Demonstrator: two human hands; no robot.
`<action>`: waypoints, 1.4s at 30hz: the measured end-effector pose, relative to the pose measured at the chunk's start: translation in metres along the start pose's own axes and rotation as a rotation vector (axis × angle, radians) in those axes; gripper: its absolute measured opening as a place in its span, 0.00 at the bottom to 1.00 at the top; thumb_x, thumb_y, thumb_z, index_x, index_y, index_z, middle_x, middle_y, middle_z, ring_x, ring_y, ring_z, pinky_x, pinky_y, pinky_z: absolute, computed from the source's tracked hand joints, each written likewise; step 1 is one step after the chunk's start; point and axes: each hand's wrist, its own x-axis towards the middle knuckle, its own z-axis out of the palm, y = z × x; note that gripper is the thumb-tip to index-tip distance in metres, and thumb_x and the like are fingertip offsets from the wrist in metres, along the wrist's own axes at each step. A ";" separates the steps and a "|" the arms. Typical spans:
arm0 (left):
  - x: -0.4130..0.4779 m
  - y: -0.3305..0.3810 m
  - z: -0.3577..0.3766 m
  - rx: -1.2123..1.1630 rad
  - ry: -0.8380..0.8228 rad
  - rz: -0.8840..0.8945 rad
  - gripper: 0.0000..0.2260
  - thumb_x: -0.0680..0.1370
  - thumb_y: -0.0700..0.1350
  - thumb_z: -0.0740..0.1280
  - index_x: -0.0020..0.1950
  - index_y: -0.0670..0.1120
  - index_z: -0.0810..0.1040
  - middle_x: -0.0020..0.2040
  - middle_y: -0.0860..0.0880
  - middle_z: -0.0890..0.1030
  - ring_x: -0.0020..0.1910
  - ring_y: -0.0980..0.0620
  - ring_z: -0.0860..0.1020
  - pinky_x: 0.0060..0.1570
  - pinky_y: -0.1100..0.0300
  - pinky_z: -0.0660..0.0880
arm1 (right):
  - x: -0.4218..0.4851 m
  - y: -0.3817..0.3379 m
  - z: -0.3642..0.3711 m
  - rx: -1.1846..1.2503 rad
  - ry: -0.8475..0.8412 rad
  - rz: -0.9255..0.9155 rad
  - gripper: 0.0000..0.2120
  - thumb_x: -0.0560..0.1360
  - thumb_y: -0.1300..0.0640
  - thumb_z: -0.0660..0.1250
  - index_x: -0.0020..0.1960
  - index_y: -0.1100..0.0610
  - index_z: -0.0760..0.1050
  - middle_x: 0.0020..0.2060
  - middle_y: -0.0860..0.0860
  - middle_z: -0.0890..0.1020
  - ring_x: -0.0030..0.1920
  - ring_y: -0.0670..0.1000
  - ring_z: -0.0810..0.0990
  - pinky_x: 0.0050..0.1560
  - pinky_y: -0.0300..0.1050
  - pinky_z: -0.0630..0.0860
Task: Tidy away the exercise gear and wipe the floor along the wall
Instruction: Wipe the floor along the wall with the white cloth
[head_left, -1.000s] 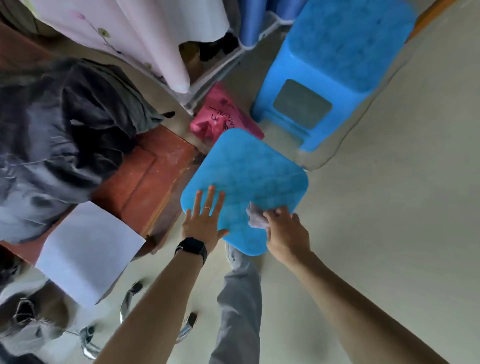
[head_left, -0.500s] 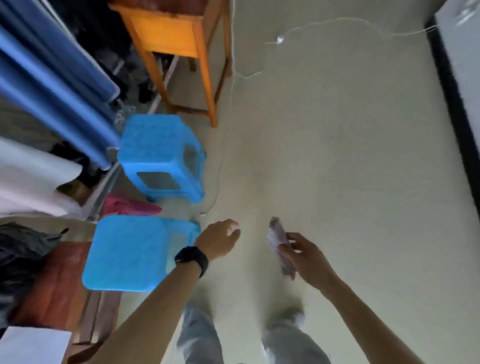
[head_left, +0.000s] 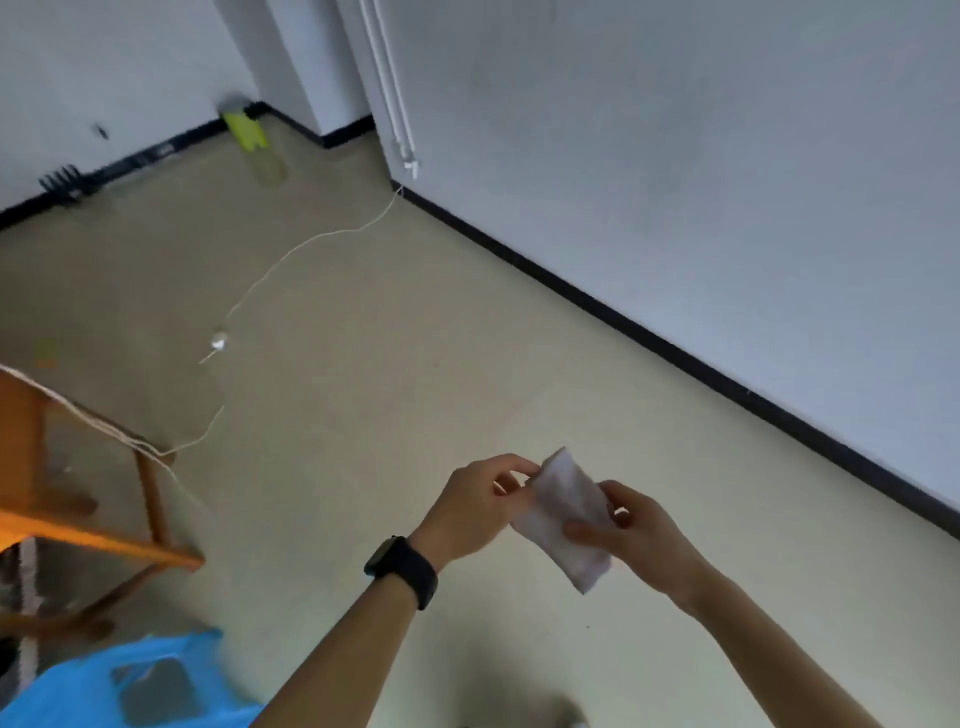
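Observation:
A folded whitish wipe hangs between both hands, above the beige floor. My left hand, with a black watch on its wrist, pinches the wipe's upper left edge. My right hand holds its right side with thumb and fingers curled round it. The white wall with a black skirting board runs diagonally on the right. A black hand-grip exerciser lies by the far wall on the left.
A white cable trails across the floor from the wall corner to an orange wooden table at the left. A blue plastic stool stands at the bottom left. A yellow-green bottle lies near the far corner.
The view swung from the stools up to the wall and floor. My left hand left the blue stool and came over to pinch the wipe that my right hand carried.

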 end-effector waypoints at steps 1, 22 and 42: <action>0.015 0.009 0.004 0.027 -0.020 0.008 0.06 0.77 0.48 0.68 0.53 0.56 0.82 0.40 0.53 0.82 0.34 0.61 0.76 0.35 0.69 0.70 | 0.001 0.003 -0.013 0.023 0.050 -0.005 0.08 0.70 0.50 0.78 0.43 0.44 0.78 0.43 0.49 0.81 0.38 0.47 0.79 0.41 0.41 0.73; 0.319 0.100 -0.003 0.327 -0.494 0.412 0.18 0.74 0.46 0.72 0.63 0.60 0.78 0.50 0.54 0.82 0.49 0.56 0.78 0.49 0.62 0.76 | 0.179 -0.025 -0.131 0.281 0.768 0.122 0.07 0.77 0.52 0.70 0.50 0.40 0.80 0.52 0.42 0.82 0.52 0.46 0.81 0.45 0.39 0.74; 0.594 0.109 -0.084 0.604 -0.341 0.256 0.09 0.77 0.58 0.67 0.53 0.58 0.79 0.45 0.57 0.82 0.44 0.55 0.79 0.41 0.57 0.77 | 0.467 -0.067 -0.193 -0.434 0.372 0.085 0.08 0.83 0.52 0.54 0.57 0.52 0.70 0.51 0.50 0.80 0.45 0.53 0.79 0.46 0.48 0.75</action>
